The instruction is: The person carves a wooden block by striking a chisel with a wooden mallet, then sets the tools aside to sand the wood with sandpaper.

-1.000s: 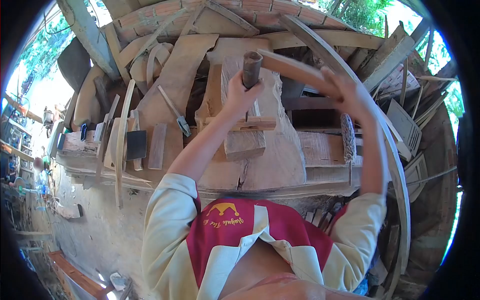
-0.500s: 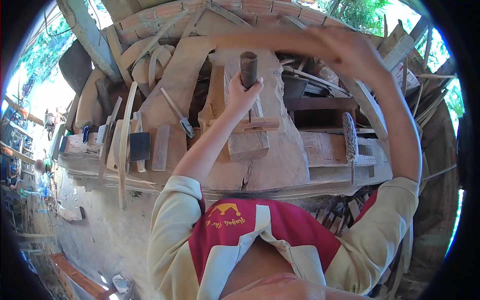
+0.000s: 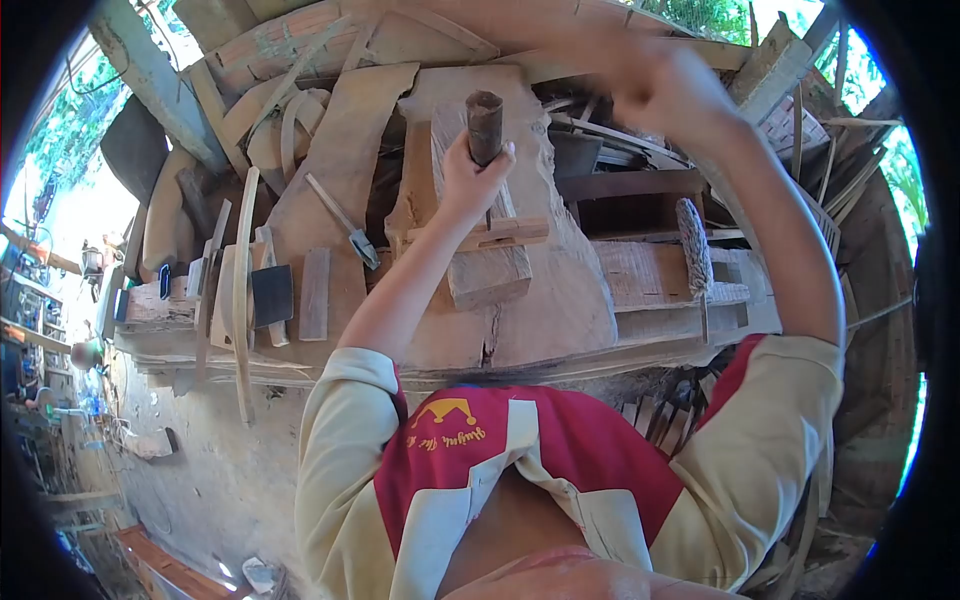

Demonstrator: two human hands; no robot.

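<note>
My left hand (image 3: 474,183) is wrapped round the thick dark handle of a chisel (image 3: 485,128), held upright. Its thin blade runs down to a small wooden piece (image 3: 520,231), which lies across a larger wooden block (image 3: 492,280). Above and to the right, my raised right hand (image 3: 668,95) is closed on a long brown wooden stick (image 3: 510,28), badly smeared by motion. Its far end is not clear. The stick is apart from the chisel's top.
The block rests on a thick slab bench (image 3: 560,330). To the left lie a narrow-handled tool (image 3: 342,220), a dark flat plate (image 3: 272,296) and wood strips (image 3: 243,300). At right are a rough-handled tool (image 3: 692,245) and a wooden beam (image 3: 640,275).
My right hand and the blurred stick have risen a little and shifted left. My left hand keeps the chisel upright at the wooden piece. The whole view has shifted slightly.
</note>
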